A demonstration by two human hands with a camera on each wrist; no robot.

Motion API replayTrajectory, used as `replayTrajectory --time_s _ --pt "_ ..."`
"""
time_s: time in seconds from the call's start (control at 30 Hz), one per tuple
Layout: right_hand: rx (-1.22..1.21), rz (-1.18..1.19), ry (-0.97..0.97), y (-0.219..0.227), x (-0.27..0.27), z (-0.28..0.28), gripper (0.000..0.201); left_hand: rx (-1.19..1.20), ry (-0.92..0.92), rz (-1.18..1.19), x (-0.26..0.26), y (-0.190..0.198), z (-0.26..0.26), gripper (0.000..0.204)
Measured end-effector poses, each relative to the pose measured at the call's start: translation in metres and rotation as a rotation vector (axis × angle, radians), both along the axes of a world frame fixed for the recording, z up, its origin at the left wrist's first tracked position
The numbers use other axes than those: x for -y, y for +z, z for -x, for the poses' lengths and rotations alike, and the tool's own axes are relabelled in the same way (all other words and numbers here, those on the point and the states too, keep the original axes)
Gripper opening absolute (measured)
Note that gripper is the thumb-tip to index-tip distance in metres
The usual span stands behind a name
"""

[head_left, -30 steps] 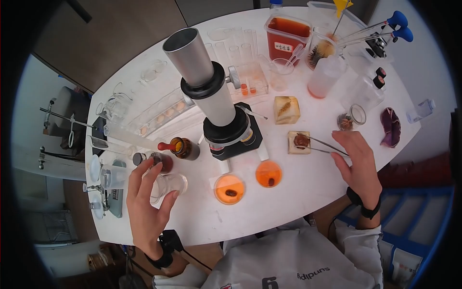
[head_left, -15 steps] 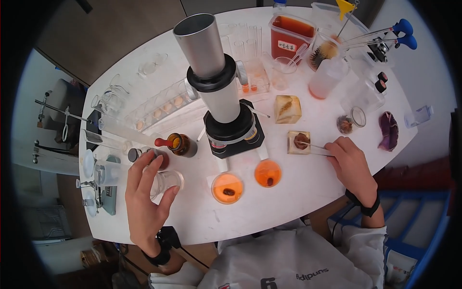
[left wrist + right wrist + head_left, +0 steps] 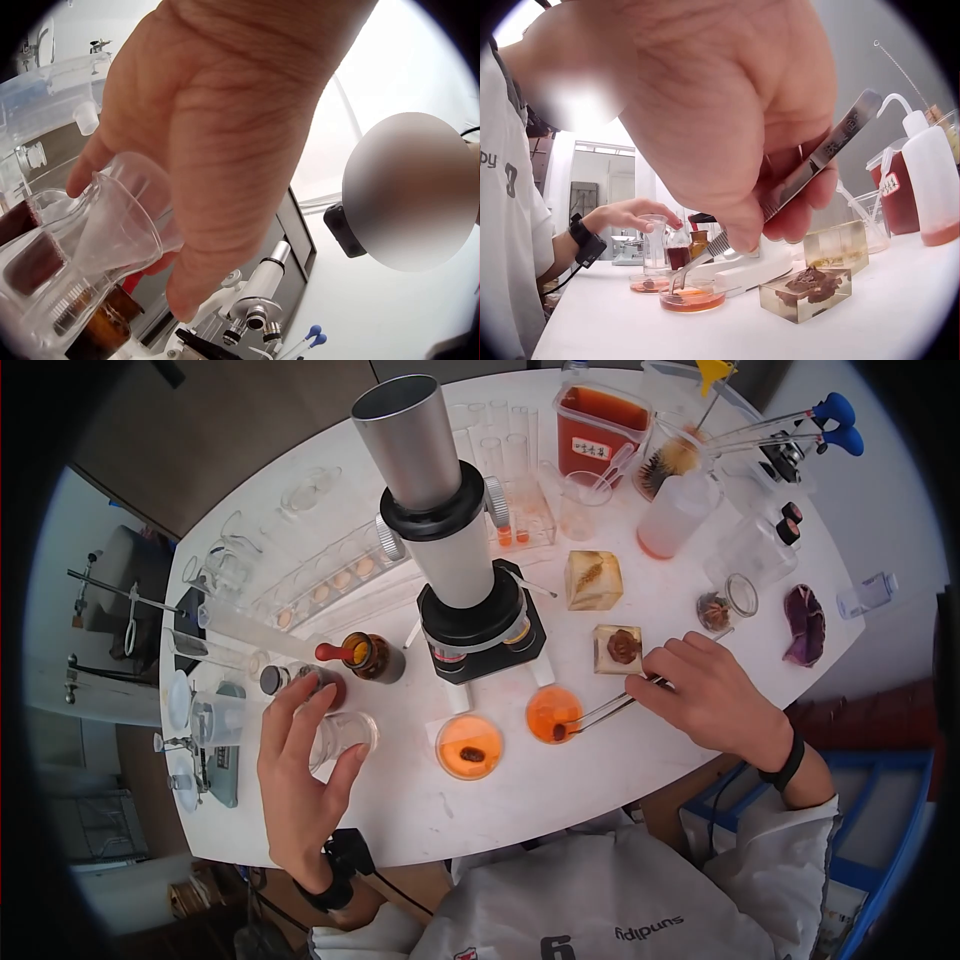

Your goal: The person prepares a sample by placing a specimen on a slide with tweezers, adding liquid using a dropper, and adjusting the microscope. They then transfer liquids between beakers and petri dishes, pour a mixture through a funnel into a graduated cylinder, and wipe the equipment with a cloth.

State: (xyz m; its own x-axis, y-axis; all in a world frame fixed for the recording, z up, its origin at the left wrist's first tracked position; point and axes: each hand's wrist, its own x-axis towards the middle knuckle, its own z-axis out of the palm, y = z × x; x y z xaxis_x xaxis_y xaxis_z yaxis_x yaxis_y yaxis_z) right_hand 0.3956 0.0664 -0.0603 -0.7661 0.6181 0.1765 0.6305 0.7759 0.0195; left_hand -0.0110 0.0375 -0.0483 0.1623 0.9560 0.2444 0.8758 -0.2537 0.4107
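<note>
My right hand (image 3: 715, 695) grips metal tweezers (image 3: 600, 712), whose tips reach down at the dark piece (image 3: 559, 731) in the right orange dish (image 3: 543, 710). In the right wrist view the tweezers (image 3: 810, 171) slant from the fingers to the dish (image 3: 692, 301); whether the tips hold the piece I cannot tell. A clear block with a brown specimen (image 3: 620, 648) sits beside the fingers. Relaxed fingers of my left hand (image 3: 305, 785) lie around the rim of a clear glass vessel (image 3: 352, 732), also visible in the left wrist view (image 3: 120, 225).
Left of the right dish lies another orange dish (image 3: 468, 747) with a dark piece. A microscope (image 3: 465, 575) stands behind both. Brown bottles (image 3: 375, 658) are near my left hand; a yellowish block (image 3: 593, 581), small jar (image 3: 714, 612) and purple piece (image 3: 805, 626) are at right.
My right hand has moved from beside the specimen block toward the front left, and the tweezers' tips have gone from that block to the right orange dish. My left hand stays by the vessel.
</note>
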Motion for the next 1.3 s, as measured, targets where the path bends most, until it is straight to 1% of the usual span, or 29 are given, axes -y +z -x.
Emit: replayTrajectory --time_s 0.17,0.37,0.47,0.6,0.77,1.03,1.17,1.2,1.3 --pt "0.01 -0.038 0.031 -0.004 -0.005 0.009 0.023 -0.003 -0.012 -0.005 -0.001 -0.001 0.001 0.062" --pt "0.015 -0.03 0.046 -0.006 -0.01 0.015 0.022 -0.003 -0.011 0.002 -0.001 -0.001 0.002 0.063" --pt "0.006 0.022 0.06 -0.008 -0.011 0.014 0.022 -0.01 -0.011 -0.004 -0.001 -0.002 0.002 0.063" --pt "-0.014 0.038 0.042 -0.007 -0.01 0.014 0.022 0.001 -0.011 -0.002 -0.001 -0.002 0.002 0.063" --pt "-0.044 0.051 -0.026 -0.005 -0.008 0.006 0.021 -0.005 -0.02 -0.008 -0.001 -0.001 0.003 0.062" --pt "-0.11 0.094 -0.047 -0.008 0.006 0.004 0.022 0.008 -0.013 0.006 0.0 0.001 0.002 0.062" --pt "-0.151 0.082 -0.088 -0.006 0.012 -0.007 0.023 0.023 -0.016 0.013 0.0 -0.003 0.004 0.063" --pt "-0.185 0.112 -0.139 0.004 0.014 -0.012 0.022 0.022 -0.021 0.009 0.0 -0.004 0.004 0.063" --pt "-0.327 0.002 -0.385 0.029 0.024 -0.045 0.023 0.009 -0.007 0.024 0.0 -0.006 0.006 0.061"
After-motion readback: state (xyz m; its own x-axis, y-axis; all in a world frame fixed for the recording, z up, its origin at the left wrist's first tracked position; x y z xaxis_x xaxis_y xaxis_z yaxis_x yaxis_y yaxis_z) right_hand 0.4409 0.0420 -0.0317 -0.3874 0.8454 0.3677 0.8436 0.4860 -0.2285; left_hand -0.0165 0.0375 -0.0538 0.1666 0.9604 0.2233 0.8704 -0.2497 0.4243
